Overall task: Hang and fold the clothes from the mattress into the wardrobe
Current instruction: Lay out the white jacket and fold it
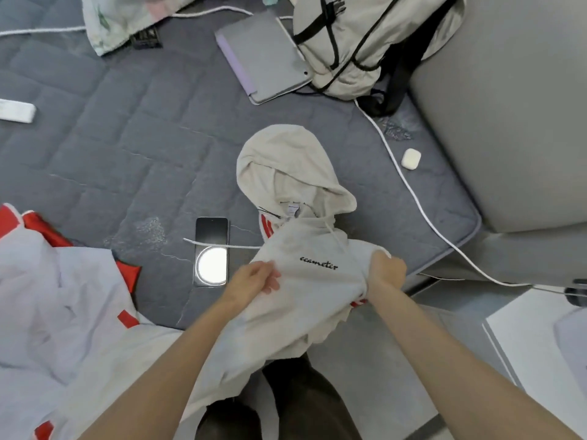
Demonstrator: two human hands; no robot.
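Cream hoodie [295, 173] at the mattress [127, 154] edge, hood toward twelve o'clock. The left hand [260, 277] at nine and right hand [387, 268] at three both clutch its body. Soft, floppy, probably light; the shoulders look the best hold.

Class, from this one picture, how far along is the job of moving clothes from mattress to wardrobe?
Done: nothing shown; no wardrobe is in view. In hand: left hand and right hand grip the cream hoodie, its hood on the mattress. To do: the hoodie, plus the white-and-red garment heaped nearby.
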